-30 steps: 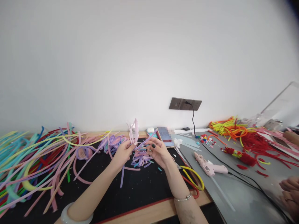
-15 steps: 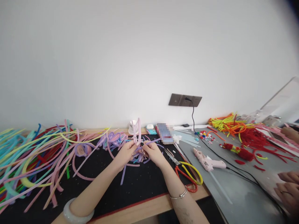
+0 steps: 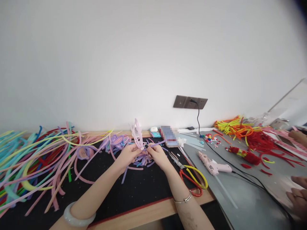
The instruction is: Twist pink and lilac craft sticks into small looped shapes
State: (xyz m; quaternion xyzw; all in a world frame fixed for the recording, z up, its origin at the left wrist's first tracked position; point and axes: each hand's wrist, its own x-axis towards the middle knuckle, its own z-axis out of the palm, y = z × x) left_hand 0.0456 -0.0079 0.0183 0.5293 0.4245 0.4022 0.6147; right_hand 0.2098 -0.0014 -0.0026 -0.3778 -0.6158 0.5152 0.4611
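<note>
On my feed, the left hand [image 3: 129, 156] and right hand [image 3: 157, 155] are over the mat [image 3: 148, 191]; as far as I can make out, cut pieces [image 3: 143, 160] lie under them. Long stems [image 3: 51, 174] spread left. I see cutters [image 3: 181, 165] to the right, the glue gun [image 3: 214, 166] farther right on the table [image 3: 247, 204], the phone [image 3: 170, 138] behind the right hand.

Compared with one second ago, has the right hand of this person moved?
Yes; judged against the wall socket panel, the right hand has moved left, toward the left hand.
</note>
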